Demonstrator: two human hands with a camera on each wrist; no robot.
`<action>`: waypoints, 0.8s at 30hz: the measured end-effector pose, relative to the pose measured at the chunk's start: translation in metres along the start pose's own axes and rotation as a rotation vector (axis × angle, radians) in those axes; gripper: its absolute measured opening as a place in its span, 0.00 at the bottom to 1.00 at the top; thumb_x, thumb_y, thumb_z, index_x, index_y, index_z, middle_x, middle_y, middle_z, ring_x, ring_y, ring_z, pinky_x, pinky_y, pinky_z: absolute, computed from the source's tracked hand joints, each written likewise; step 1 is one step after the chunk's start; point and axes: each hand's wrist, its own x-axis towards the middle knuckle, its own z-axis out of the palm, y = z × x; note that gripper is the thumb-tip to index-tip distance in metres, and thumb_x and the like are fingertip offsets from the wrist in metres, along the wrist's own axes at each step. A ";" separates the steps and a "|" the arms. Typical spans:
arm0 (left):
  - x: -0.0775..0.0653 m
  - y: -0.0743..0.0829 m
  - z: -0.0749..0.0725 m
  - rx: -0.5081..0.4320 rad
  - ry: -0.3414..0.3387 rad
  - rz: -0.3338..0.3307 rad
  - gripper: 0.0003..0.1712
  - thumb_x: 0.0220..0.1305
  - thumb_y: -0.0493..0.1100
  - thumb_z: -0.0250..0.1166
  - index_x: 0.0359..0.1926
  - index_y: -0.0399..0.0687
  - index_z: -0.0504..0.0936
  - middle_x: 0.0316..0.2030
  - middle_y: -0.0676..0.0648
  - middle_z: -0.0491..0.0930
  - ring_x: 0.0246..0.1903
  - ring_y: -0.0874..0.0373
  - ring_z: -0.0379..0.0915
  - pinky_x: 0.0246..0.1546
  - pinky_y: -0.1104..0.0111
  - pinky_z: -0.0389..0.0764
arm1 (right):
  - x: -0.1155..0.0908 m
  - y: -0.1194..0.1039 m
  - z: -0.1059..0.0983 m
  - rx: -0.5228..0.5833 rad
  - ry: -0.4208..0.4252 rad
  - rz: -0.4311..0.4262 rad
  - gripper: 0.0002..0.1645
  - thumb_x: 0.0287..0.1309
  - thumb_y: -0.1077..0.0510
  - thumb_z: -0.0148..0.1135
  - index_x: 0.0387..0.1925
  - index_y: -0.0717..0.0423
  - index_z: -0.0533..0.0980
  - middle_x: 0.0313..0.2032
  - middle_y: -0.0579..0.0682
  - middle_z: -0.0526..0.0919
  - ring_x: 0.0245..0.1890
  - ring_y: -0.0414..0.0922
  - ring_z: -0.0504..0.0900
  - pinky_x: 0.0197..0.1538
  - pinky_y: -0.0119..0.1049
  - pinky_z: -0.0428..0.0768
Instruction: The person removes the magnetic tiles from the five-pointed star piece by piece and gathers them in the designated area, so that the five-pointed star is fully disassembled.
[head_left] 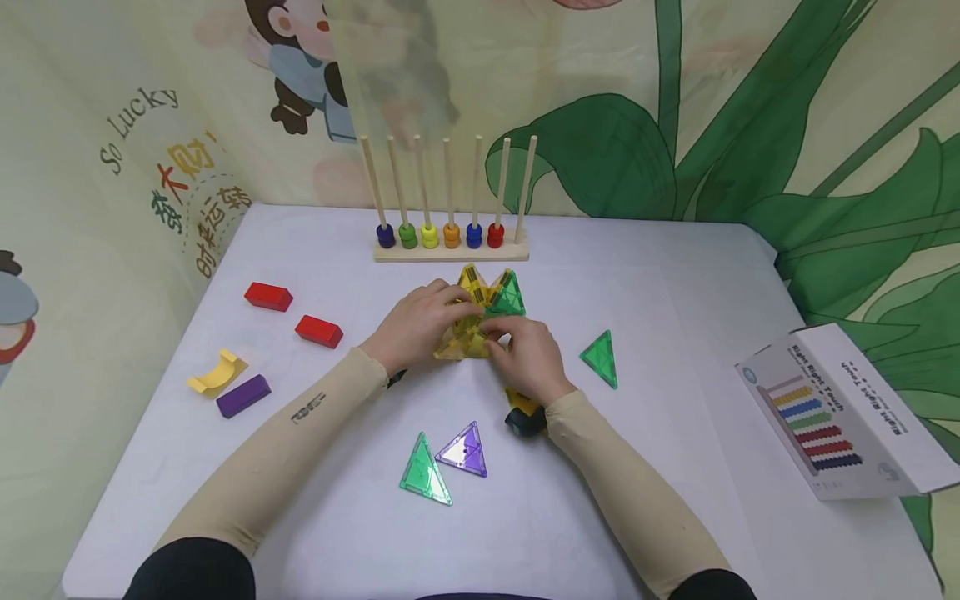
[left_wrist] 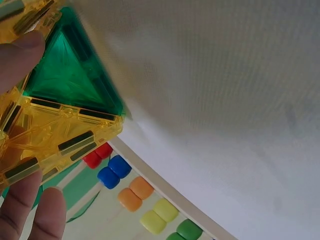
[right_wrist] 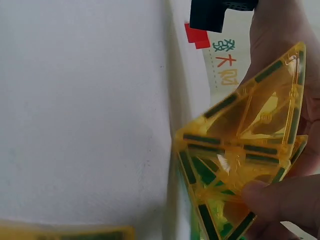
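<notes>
Head view: both forearms, in beige sleeves, reach in from the near edge and converge at mid-table. Left hand (head_left: pixel 431 323) lies palm down, fingers pointing right, gripping the left side of the tile construction (head_left: pixel 471 342). Right hand (head_left: pixel 531 357) angles forward and left, thumb and fingertips pinching the near right part. Hands close together, construction between them. It is yellow, with a green triangle (head_left: pixel 508 296) at its far right, and sits on the near side of the bead rack (head_left: pixel 451 252). Outside the grasp: 1 loose green tile (head_left: pixel 602 360) to the right; 1 near green tile (head_left: pixel 423 473) and 1 purple tile (head_left: pixel 466 451) nearer the person.

Left wrist view: thumb on the upper part of the construction, 2 fingertips at its lower edge. The green triangle lies against a yellow one, right of the thumb.

Right wrist view: thumb presses a yellow panel at lower right; other fingers mostly hidden. Left hand behind the construction.
</notes>
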 end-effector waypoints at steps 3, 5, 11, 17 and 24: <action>0.000 0.000 0.002 0.004 0.001 0.004 0.29 0.60 0.32 0.75 0.62 0.53 0.84 0.58 0.47 0.83 0.58 0.49 0.77 0.61 0.57 0.82 | -0.003 0.002 0.002 0.031 -0.017 -0.014 0.13 0.66 0.58 0.69 0.50 0.51 0.87 0.43 0.49 0.91 0.27 0.41 0.76 0.32 0.32 0.75; 0.000 0.000 0.003 0.003 0.004 0.004 0.30 0.59 0.32 0.76 0.62 0.52 0.84 0.59 0.47 0.82 0.57 0.49 0.77 0.61 0.58 0.82 | -0.005 0.003 0.003 0.048 -0.020 -0.021 0.13 0.65 0.58 0.70 0.50 0.52 0.87 0.43 0.50 0.91 0.26 0.40 0.77 0.32 0.31 0.75; 0.000 0.002 0.004 -0.012 0.013 -0.008 0.30 0.58 0.34 0.78 0.62 0.53 0.83 0.59 0.47 0.82 0.58 0.49 0.76 0.62 0.57 0.82 | -0.007 0.006 0.003 0.089 -0.003 -0.042 0.12 0.64 0.59 0.71 0.49 0.53 0.88 0.42 0.50 0.92 0.26 0.40 0.77 0.32 0.30 0.75; 0.002 0.003 0.002 -0.035 -0.017 -0.026 0.34 0.55 0.33 0.79 0.63 0.53 0.81 0.60 0.47 0.80 0.60 0.48 0.75 0.64 0.55 0.80 | -0.008 0.010 0.001 0.139 -0.022 -0.037 0.12 0.64 0.59 0.71 0.49 0.54 0.87 0.43 0.51 0.91 0.27 0.41 0.76 0.32 0.31 0.75; 0.000 0.001 0.000 -0.061 -0.036 -0.046 0.39 0.51 0.36 0.83 0.65 0.53 0.79 0.64 0.46 0.78 0.62 0.47 0.73 0.67 0.53 0.78 | -0.009 0.013 -0.002 0.182 -0.042 -0.015 0.11 0.66 0.59 0.70 0.49 0.52 0.87 0.43 0.50 0.90 0.27 0.41 0.76 0.30 0.30 0.75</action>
